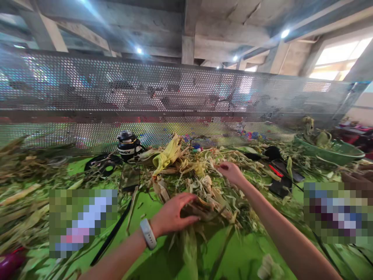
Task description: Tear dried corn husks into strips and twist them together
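Observation:
Dry corn husks [208, 186] lie in a loose heap on the green surface [145, 241]. My left hand [176, 214], with a pale band on its wrist, curves around brownish husks at the near side of the heap, thumb and fingers apart. Farther forward and to the right, my right hand [230, 171] has its fingers pressed together at the heap's far edge; what they hold, if anything, is too small to make out. A yellow-green husk [169, 153] stands up from the heap beyond my left hand.
A perforated metal screen [175, 93] runs across behind. A black jar [127, 146] stands left of the heap. At the right are a green basket [329, 151] with husks and a black item [281, 186]. More husks [26, 214] cover the left side.

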### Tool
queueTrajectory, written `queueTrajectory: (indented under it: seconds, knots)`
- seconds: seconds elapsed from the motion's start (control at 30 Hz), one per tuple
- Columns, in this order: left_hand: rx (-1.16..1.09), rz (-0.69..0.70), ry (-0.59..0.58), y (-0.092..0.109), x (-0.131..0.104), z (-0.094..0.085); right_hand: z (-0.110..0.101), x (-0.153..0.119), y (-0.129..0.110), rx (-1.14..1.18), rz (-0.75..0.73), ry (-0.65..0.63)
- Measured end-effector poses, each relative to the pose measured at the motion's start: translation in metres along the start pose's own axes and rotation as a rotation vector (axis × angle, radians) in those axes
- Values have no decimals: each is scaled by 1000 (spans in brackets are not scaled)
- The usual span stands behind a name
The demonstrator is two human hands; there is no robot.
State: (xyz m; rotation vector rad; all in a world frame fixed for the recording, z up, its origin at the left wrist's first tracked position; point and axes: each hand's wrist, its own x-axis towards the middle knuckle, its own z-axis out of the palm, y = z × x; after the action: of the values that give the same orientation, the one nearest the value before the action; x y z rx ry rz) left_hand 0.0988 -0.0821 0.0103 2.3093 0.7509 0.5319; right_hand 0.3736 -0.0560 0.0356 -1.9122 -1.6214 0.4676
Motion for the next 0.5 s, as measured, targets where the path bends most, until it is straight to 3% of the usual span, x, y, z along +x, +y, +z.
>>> queueTrajectory:
  seconds: [0.1, 0.2, 0.33, 0.5]
  knots:
    - [-411, -186, 250, 3, 23, -5, -1, -3, -17, 234, -122, -128]
    - [-730, -246, 362, 10, 51, -6, 13, -11, -39, 404, -199, -255]
    - [-823, -286, 593, 5, 68, -13, 32, -18, -51, 492, -199, -337]
    - [-846, -346, 963, -25, 53, -48, 36, -24, -34, 538, -91, -371]
